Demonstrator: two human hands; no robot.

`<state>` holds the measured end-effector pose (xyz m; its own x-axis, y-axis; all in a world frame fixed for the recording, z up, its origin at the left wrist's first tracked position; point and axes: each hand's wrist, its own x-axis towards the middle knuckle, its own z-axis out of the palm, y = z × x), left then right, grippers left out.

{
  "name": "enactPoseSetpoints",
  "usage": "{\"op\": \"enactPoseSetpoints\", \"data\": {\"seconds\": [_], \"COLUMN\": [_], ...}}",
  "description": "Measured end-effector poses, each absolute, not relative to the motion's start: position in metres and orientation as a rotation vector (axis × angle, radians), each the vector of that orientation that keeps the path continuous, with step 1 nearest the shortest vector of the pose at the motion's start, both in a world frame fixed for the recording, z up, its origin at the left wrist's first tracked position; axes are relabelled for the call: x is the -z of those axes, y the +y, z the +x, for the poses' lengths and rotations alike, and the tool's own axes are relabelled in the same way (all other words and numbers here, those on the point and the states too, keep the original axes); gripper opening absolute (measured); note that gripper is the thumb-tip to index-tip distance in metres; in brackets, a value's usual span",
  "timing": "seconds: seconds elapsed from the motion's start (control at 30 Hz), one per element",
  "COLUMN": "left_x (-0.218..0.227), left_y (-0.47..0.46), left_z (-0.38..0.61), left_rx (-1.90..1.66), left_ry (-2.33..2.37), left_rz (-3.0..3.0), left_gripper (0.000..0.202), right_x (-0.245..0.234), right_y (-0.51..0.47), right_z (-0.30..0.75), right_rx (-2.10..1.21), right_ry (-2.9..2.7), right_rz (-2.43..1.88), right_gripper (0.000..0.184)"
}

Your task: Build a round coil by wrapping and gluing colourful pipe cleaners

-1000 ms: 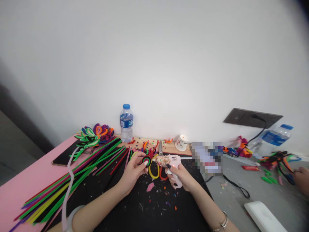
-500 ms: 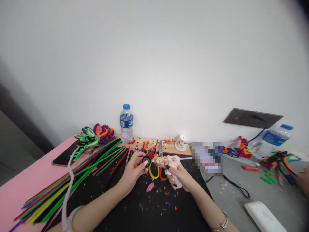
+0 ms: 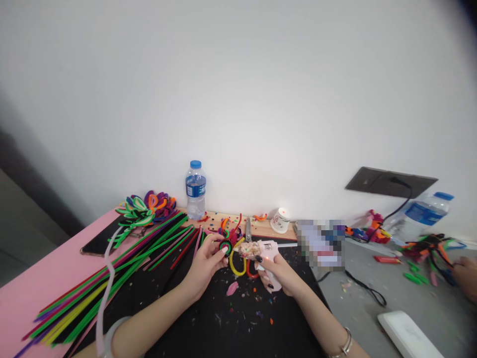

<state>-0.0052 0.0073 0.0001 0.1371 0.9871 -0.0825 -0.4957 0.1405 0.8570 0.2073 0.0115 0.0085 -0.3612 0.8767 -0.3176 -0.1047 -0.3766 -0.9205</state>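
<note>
The left hand (image 3: pixel 207 259) pinches a small green-and-black fuzzy ring (image 3: pixel 225 243) over the black mat (image 3: pixel 223 333), and the right hand (image 3: pixel 278 271) grips a pink glue gun (image 3: pixel 271 248) close by, so it looks like gluing, which needs steady aim.

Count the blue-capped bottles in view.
2: one bottle stands by the wall beyond the left hand; another bottle is at far right, near the dark panel.
</note>
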Motion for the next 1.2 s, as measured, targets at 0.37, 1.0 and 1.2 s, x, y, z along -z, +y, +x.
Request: {"op": "enactPoseSetpoints", "data": {"seconds": [0.37, 1.0, 1.2], "left_x": [0.0011, 0.0020, 0.0010], "left_y": [0.0084, 0.0090, 0.0090], "left_z": [-0.0054, -0.0056, -0.0049], "left_rx": [-1.256, -1.258, -1.252], "left_ry": [0.780, 0.784, 0.783], "left_rz": [0.767, 0.751, 0.749], "left_gripper": [0.031, 0.030, 0.031], "right_x": [-0.0056, -0.0063, 0.0004], "right_y": [0.0103, 0.0097, 0.0109], "right_z": [0.2065, 0.2056, 0.2062], "right_rx": [-1.809, -1.809, -1.789], "right_ry": [-1.150, -1.166, -1.184], "right_rz": [-1.168, -1.204, -1.220], "right_gripper": [0.037, 0.034, 0.037]}}
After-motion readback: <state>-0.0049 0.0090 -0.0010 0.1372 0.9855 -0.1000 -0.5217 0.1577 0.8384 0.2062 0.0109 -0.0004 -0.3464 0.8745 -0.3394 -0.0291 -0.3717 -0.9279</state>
